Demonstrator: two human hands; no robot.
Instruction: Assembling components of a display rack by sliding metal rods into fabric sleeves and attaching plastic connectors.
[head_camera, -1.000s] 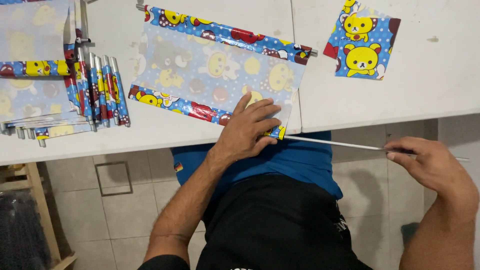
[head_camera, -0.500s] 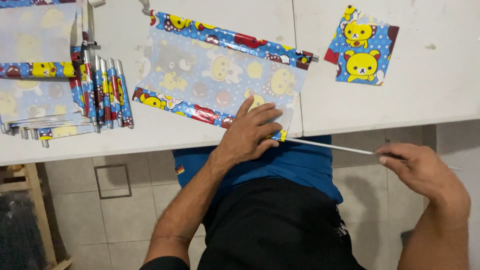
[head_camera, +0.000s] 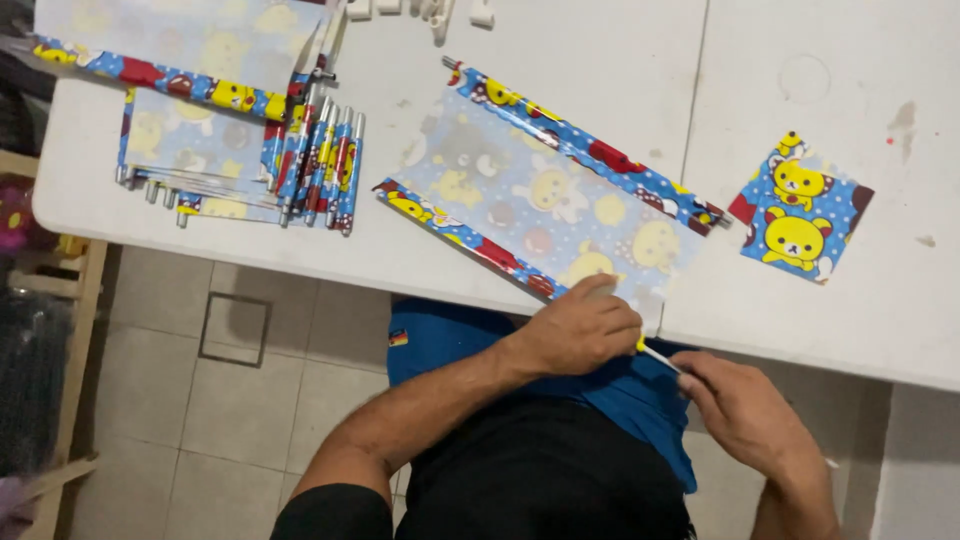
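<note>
Left hand (head_camera: 580, 328) curled down over the near right corner of the patterned sheet (head_camera: 545, 200), fingers together pressing on the sheet edge right at the table (head_camera: 600, 60) rim. Right hand (head_camera: 745, 410) just below and right of it, off the table over the lap, fingertips pinched together on a thin white stick (head_camera: 660, 357); only a short bit of stick shows between the 2 hands, and it runs into the sheet's corner under the left hand. Sheet is a long rectangle of thin glossy film, pale translucent middle with faded cartoon bear shapes, both long edges rolled or folded into narrow bright blue bands with yellow and red figures; lies flat, slanted across the table middle, near end overhanging the front edge. Table is white, smooth, scuffed, with a seam down the right half. Small square patch (head_camera: 800, 210) of the same print, blue with 2 yellow bears, lies flat and apart to the right. At left, a stack of similar sheets (head_camera: 190, 150) with a row of rolled blue-print tubes (head_camera: 320, 165) side by side, metal-looking tips sticking out. Blue shirt (head_camera: 450, 340) and black shorts below; grey tiled floor (head_camera: 230, 400) at left.
</note>
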